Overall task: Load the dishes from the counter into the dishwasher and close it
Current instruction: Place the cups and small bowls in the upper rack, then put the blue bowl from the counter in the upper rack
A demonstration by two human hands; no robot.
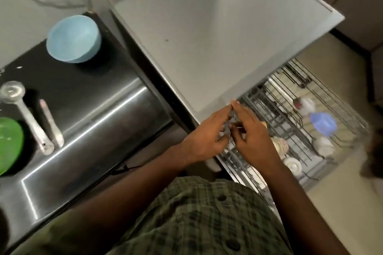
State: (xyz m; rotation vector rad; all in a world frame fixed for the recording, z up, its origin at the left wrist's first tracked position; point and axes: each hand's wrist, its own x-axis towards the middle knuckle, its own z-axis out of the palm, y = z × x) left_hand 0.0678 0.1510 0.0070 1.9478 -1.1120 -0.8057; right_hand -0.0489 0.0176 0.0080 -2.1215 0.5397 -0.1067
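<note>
On the dark counter (83,93), dishes are waiting left of both hands, which are meeting over the wire rack (300,130); left hand (207,138) nearer, right hand (251,134) beside it, whether either is gripping anything being unclear.

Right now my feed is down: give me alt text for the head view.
Both hands, left hand and right hand, meet fingertip to fingertip over the pulled-out wire rack, which holds cups and a blue item; whether they hold something is unclear. On the counter to the left sit a blue bowl, two spoons and a green dish.
</note>
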